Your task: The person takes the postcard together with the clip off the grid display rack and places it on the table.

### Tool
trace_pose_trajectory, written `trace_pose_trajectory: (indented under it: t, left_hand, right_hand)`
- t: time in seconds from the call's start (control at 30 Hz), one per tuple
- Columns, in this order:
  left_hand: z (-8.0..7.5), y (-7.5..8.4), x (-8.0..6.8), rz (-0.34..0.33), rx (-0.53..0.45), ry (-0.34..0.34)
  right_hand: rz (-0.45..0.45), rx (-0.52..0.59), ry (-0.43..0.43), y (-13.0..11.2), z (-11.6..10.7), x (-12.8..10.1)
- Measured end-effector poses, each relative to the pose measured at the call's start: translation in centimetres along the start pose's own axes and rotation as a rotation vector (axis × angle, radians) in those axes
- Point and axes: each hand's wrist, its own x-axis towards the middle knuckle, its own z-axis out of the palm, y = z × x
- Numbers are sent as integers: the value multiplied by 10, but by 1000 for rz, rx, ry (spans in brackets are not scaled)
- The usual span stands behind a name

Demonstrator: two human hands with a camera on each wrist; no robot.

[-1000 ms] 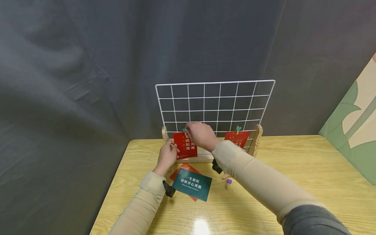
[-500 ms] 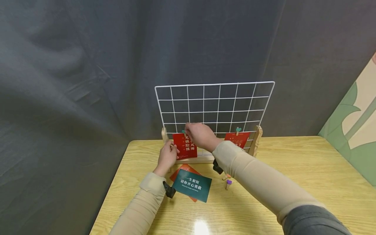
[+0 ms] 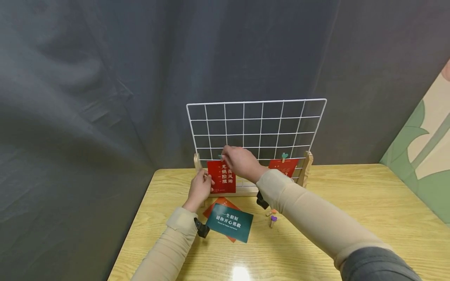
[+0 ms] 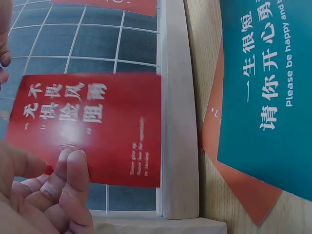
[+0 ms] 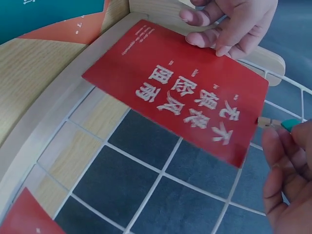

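Observation:
A red card (image 3: 222, 183) with white lettering lies against the left part of a white wire grid (image 3: 243, 102). My left hand (image 3: 199, 188) pinches the card's left edge between thumb and fingers. At the card's top edge my right hand (image 3: 242, 162) pinches a small wooden clothespin (image 5: 269, 123) with a teal heart, its tip right at the edge. In the head view the right hand covers the card's upper right corner. Another red card (image 3: 283, 167) hangs at the grid's right side under a teal-heart clothespin (image 3: 284, 157).
A teal card (image 3: 230, 222) lies over orange paper (image 3: 222, 201) on the wooden table (image 3: 316, 234), before the grid's wooden base (image 3: 242, 191). To their right lie a purple-heart clothespin (image 3: 274, 220) and an orange one (image 3: 272, 211). A dark curtain (image 3: 140, 78) stands behind.
The lower edge of the red card in my left hand sits slightly lower in the head view. Both hands stay almost where they were, still pinching the card and the clothespin.

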Motion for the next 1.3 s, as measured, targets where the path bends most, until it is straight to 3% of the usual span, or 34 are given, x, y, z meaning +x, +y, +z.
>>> trace_pose_trajectory:
  t: [0.2,0.77,1.3]
  left_hand:
    - [-1,-2,2,9,-3,-11]
    - [-13,-2,7,21,17,-20]
    - [-16,-2,9,21,-26,-48]
  right_hand:
    - [50,22,-8,2,-2,-1]
    - [66,43,48,19,-2,-14]
    - [108,173,74,43,3,-39]
